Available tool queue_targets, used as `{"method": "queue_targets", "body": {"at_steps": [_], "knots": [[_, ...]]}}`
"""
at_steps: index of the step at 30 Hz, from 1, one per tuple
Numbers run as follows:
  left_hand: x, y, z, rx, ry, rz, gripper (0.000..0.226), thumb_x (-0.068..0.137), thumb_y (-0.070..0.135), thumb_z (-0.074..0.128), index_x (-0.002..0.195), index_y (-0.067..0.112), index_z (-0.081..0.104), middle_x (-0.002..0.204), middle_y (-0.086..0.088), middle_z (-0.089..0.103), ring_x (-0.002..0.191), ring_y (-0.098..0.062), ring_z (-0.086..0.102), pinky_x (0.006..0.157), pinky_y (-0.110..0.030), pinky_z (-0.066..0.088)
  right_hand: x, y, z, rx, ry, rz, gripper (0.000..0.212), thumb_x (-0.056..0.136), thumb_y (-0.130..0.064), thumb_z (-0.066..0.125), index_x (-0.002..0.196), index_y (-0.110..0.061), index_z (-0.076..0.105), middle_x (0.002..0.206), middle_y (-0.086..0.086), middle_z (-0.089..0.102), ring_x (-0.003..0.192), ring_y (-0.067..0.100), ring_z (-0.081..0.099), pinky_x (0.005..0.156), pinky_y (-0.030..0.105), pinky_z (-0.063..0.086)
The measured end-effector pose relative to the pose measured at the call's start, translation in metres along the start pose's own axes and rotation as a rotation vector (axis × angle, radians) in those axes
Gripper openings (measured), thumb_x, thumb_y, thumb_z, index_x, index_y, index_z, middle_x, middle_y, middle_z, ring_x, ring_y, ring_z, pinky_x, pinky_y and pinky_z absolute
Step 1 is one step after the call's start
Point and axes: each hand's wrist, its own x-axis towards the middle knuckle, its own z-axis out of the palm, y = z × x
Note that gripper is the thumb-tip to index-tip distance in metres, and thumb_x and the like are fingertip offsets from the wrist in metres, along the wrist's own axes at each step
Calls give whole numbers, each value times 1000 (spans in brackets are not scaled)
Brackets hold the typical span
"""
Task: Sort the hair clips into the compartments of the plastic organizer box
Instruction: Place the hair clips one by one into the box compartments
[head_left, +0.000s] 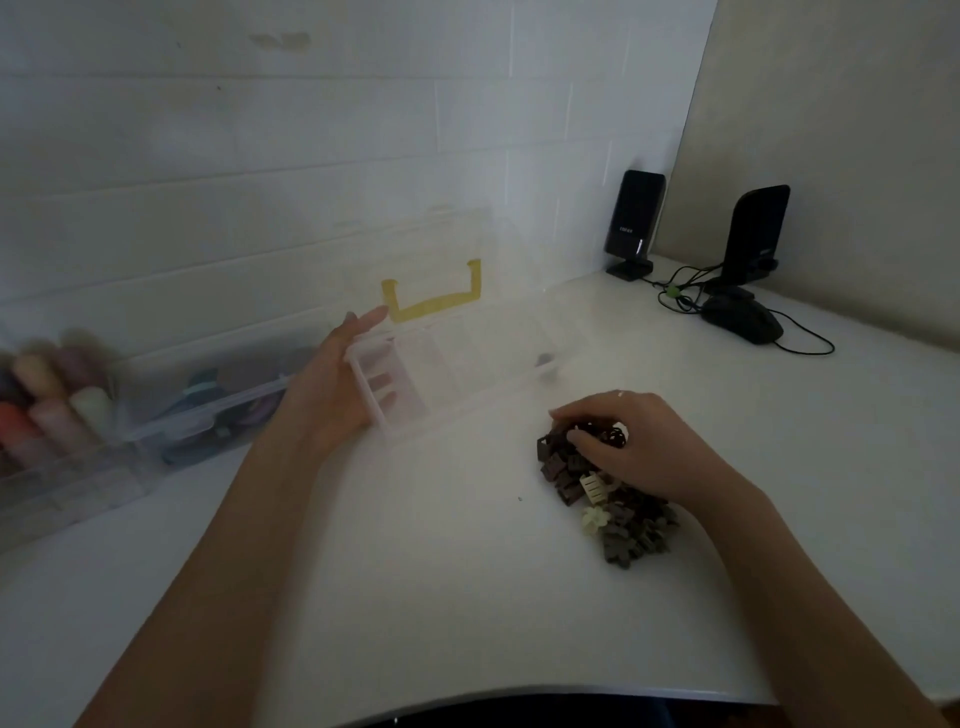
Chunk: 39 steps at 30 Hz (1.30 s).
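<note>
i log: clips (597, 483) piled right of the box (447, 374); right hand (634, 441) curled on the pile; left hand (332, 384) flat, fingers straight, against the box's left end. speaker (634, 223) lettering unreadable.

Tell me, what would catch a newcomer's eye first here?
Probably the dark pile of hair clips on the white desk, under the right hand. Next, the clear organizer box with its yellow handle, open behind the left hand, whose fingers are straight beside it.
</note>
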Motion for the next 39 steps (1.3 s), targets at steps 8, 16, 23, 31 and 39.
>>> {"method": "queue_targets", "body": {"at_steps": [8, 16, 23, 31, 39], "knots": [[4, -4, 9, 122, 62, 109, 36, 94, 44, 37, 93, 30, 70, 89, 7, 66, 80, -12, 57, 75, -27, 43, 4, 10, 6, -62, -200, 186, 37, 95, -32, 45, 131, -39, 49, 136, -10, 52, 124, 13, 45, 107, 37, 32], [7, -4, 7, 88, 104, 205, 35, 96, 37, 36, 101, 24, 68, 99, -2, 64, 85, -15, 58, 78, -28, 45, 4, -2, 6, 191, -28, 110, 20, 83, -14, 63, 95, -30, 60, 94, -11, 65, 92, 6, 58, 75, 19, 47], [4, -3, 8, 87, 106, 188, 35, 94, 34, 36, 97, 24, 69, 86, 5, 68, 77, -10, 60, 70, -21, 46, 4, -1, 6, 209, -11, 97, 23, 82, -12, 65, 91, -32, 69, 88, -8, 63, 83, 3, 57, 74, 15, 45], [3, 0, 5, 83, 96, 172, 42, 90, 29, 36, 82, 22, 76, 82, -4, 65, 75, -14, 57, 66, -22, 45, 6, -6, -5, 347, 566, 61, 17, 81, -10, 71, 89, -21, 60, 86, -17, 66, 73, 8, 59, 63, 21, 47], [4, 0, 1, 76, 40, 134, 44, 90, 30, 36, 81, 21, 78, 69, -2, 69, 69, -16, 58, 58, -21, 48, 8, 5, 6, -40, 493, -5, 9, 80, -20, 71, 88, -24, 71, 99, -12, 57, 87, 4, 49, 68, 13, 39]]}}
